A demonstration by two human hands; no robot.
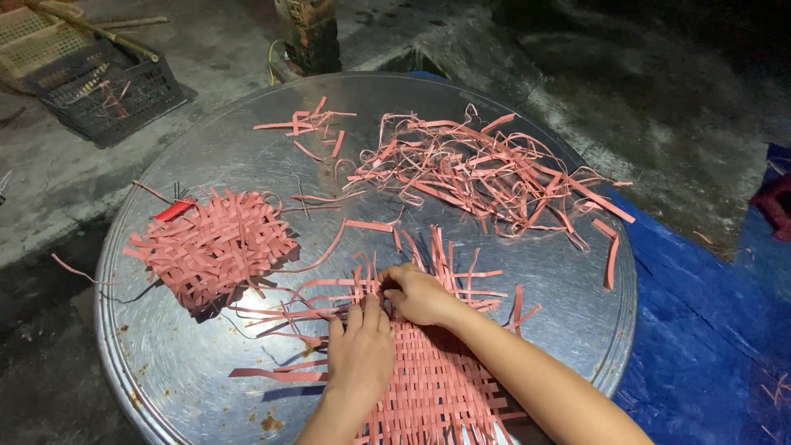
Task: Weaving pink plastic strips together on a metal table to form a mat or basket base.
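While both hands were set at the near edge of the round metal worktop, a partly woven mat of pink strips lay beneath them, its woven body running from the near edge toward the worktop's middle, with loose strip ends fanning beyond the weave at its far side. The left hand was laid flat on the weave, fingers extended toward the far edge and closed on nothing, pressing the strips down. The right hand was placed just beyond it, touching it at the fingertips; its grip was narrowed to a pinch on a loose strip end at the weave's far-left corner, though what was pinched could not be fully made out. A smaller woven piece rested toward the left edge, well apart, and a tangle of loose strips was heaped toward the far edge.
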